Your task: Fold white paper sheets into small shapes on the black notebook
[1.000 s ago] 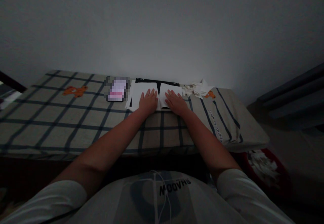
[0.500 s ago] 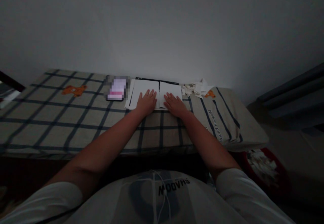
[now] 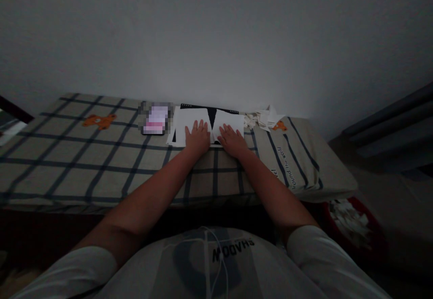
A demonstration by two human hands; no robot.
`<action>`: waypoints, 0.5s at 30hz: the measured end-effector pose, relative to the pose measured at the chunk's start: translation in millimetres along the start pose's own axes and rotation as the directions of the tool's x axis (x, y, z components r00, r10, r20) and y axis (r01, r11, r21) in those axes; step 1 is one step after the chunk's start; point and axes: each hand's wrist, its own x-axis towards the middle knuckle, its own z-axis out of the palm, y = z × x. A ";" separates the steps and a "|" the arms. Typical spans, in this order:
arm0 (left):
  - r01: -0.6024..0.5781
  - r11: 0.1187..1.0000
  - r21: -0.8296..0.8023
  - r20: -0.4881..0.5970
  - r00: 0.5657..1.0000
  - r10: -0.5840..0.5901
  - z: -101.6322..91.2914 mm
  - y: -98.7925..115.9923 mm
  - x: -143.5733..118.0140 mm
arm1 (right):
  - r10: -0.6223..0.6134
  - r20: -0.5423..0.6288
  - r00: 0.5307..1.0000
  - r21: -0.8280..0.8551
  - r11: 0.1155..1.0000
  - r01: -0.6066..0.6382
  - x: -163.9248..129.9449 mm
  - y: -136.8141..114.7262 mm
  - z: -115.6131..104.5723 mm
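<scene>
— What's different with the paper?

— My left hand (image 3: 198,137) and right hand (image 3: 232,140) lie flat, fingers spread, on the two white flaps of paper (image 3: 189,122). The dark wedge between them has widened since a moment ago, so I think the flaps are parting; it's dim.

— Where is it?

— On the checked bed (image 3: 101,163), by the wall, left of the paper scraps (image 3: 264,117).

A bed (image 3: 84,163) with a checked cover bears white paper (image 3: 189,121) on a black sheet (image 3: 212,115), scraps (image 3: 264,117), and a blurred item (image 3: 155,118)
</scene>
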 end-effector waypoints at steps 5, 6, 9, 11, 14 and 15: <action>0.033 0.999 0.006 0.012 0.999 -0.033 -1.3 2.3 -0.4 | 0.022 -0.019 1.000 0.004 1.000 -0.022 0.7 -1.7 2.3; 0.032 0.999 0.007 0.009 0.999 -0.032 -1.4 2.2 -0.3 | 0.021 -0.017 1.000 0.006 1.000 -0.021 0.7 -1.8 2.3; 0.043 0.999 0.008 0.013 0.999 -0.043 -1.1 2.0 0.1 | 0.023 -0.015 1.000 0.012 1.000 -0.023 0.9 -2.0 2.3; 0.058 0.998 0.007 0.018 0.998 -0.058 -0.8 2.2 0.6 | 0.036 -0.015 0.999 0.014 0.999 -0.036 1.2 -2.4 2.4; 0.079 0.997 0.006 0.023 0.997 -0.079 -0.7 3.0 1.6 | 0.056 -0.015 0.998 0.016 0.998 -0.056 1.6 -3.5 2.5; 0.085 0.996 0.007 0.024 0.996 -0.085 -0.7 3.3 1.9 | 0.059 -0.018 0.998 0.016 0.998 -0.058 1.7 -3.9 2.6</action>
